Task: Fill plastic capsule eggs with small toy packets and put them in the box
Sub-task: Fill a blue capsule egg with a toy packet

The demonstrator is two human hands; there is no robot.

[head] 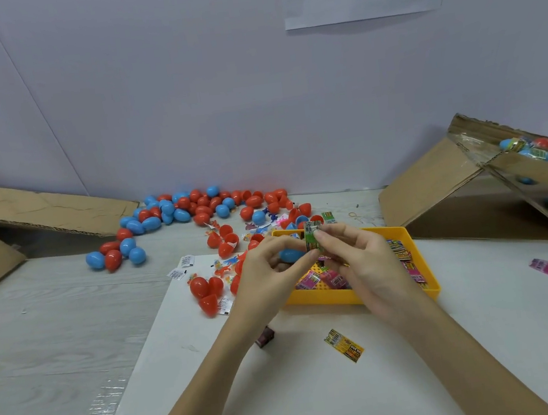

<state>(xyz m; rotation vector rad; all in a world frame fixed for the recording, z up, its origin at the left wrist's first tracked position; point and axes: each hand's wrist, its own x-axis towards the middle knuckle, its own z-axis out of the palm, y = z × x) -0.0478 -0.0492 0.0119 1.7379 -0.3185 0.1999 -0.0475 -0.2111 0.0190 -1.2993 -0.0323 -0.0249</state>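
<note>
green packet (pixel 314 241): held above the yellow tray (pixel 362 294), long axis upright, pinched by right hand (pixel 365 258) at its upper right edge and by left hand (pixel 270 270) fingertips at its lower left. blue egg (pixel 290 254) sits in left hand's curled fingers, just left of the packet, opening not visible; long axis approx. left-right. box (pixel 504 179) w/ filled eggs lies far right on bench (pixel 55 320), nearer the right hand.
</note>
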